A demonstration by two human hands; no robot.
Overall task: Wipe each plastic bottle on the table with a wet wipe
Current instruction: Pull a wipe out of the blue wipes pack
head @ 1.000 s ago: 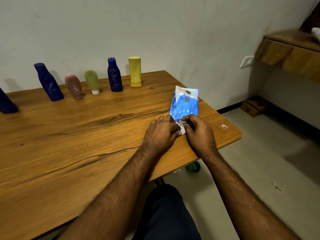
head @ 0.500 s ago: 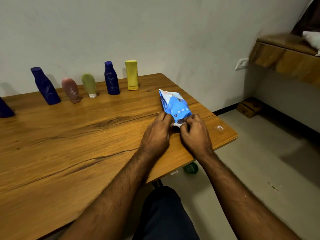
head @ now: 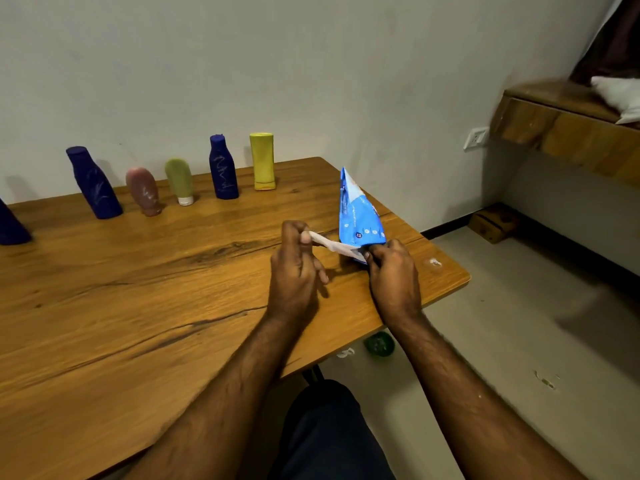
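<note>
While the left hand (head: pixel 294 271) pinches a white wet wipe (head: pixel 330 244) stretched sideways from the pack's mouth, the right hand (head: pixel 393 275) grips the near lower end of the blue wipe pack (head: pixel 358 216). Its long axis rises steeply, top tilted away toward the wall. Six bottles line the table (head: pixel 138 306) along its far edge: yellow bottle (head: pixel 263 161) rightmost, all upright.

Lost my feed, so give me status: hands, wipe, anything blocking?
Left hand pinches white wet wipe, half out. Right hand grips blue wipe packet. Plastic bottles untouched at wall. Nothing blocking.
</note>
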